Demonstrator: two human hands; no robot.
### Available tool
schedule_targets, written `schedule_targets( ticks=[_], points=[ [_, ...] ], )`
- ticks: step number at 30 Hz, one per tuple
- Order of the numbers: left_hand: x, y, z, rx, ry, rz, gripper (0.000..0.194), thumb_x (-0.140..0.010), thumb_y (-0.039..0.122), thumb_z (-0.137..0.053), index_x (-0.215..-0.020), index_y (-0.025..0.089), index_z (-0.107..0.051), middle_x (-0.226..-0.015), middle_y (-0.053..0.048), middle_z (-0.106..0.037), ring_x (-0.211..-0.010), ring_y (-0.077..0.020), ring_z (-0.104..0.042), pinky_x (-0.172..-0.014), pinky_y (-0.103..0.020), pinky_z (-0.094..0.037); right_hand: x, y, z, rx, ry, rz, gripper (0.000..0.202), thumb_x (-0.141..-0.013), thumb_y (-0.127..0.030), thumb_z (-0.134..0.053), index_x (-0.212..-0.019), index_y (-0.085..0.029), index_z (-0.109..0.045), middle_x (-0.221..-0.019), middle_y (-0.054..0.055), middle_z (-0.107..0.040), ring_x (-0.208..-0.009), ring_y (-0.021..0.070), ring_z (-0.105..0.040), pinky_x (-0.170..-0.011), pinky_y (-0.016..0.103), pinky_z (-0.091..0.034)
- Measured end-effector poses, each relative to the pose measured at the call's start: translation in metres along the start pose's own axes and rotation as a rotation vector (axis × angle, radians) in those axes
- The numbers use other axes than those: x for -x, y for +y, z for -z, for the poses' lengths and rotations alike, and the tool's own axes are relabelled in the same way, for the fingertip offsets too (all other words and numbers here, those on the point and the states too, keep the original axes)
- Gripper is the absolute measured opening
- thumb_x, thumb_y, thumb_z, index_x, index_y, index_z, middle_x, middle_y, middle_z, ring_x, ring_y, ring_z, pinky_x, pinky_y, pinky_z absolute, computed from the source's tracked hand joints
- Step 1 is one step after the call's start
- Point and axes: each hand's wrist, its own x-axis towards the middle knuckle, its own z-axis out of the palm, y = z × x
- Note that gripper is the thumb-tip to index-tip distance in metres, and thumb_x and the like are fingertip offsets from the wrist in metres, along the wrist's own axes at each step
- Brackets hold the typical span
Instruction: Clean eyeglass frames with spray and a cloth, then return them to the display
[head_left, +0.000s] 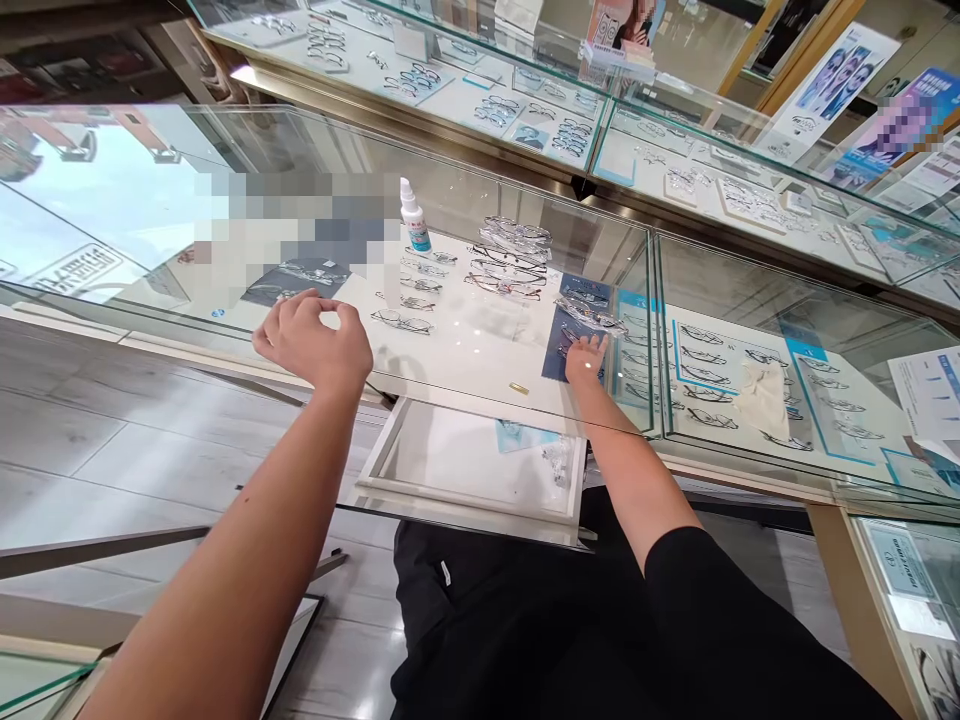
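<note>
My left hand (319,345) hovers above the left part of the glass counter, fingers curled and thumb bent toward them in a loop; anything in its grip is hidden. Just beyond it, eyeglasses lie on a dark cloth (259,287). My right hand (586,358) is open, fingers spread, at the lower edge of a dark blue cloth (553,365). Close to its fingertips are eyeglasses in clear wrap (592,316). Between the hands are a row of eyeglasses (403,321), a stack of wrapped eyeglasses (510,265) and a white spray bottle (412,215).
An open drawer (457,470) juts out below the counter, with a clear packet (555,462) inside. A small gold-coloured piece (519,388) lies near the front edge. More framed displays (705,360) fill the right case. Another glass showcase (480,105) stands behind.
</note>
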Motion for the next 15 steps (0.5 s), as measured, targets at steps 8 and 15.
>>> schedule_targets(
  ticks=[8,15],
  points=[
    [0.0001,0.003,0.0015,0.008,-0.005,0.018,0.014,-0.09,0.026,-0.061,-0.077,0.021,-0.059,-0.137,-0.004,-0.075,-0.146,-0.0301,-0.054,-0.127,-0.058,-0.022,0.0004,0.0027,0.0004,-0.024,-0.077,0.017,0.065,-0.093,-0.011,-0.057,-0.158,-0.007,-0.054,-0.172,0.023,-0.039,-0.165,0.0398,-0.023,-0.134,0.059,0.0],
    [-0.0004,0.0021,0.0011,0.007,-0.005,0.016,0.012,-0.088,0.025,-0.062,-0.077,0.021,-0.059,-0.138,-0.006,-0.075,-0.144,-0.032,-0.056,-0.126,-0.058,-0.023,-0.0078,-0.002,0.0026,-0.084,-0.179,-0.01,0.07,-0.092,-0.016,-0.059,-0.161,-0.012,-0.051,-0.178,0.021,-0.028,-0.167,0.0394,-0.018,-0.134,0.062,-0.001]
  ],
)
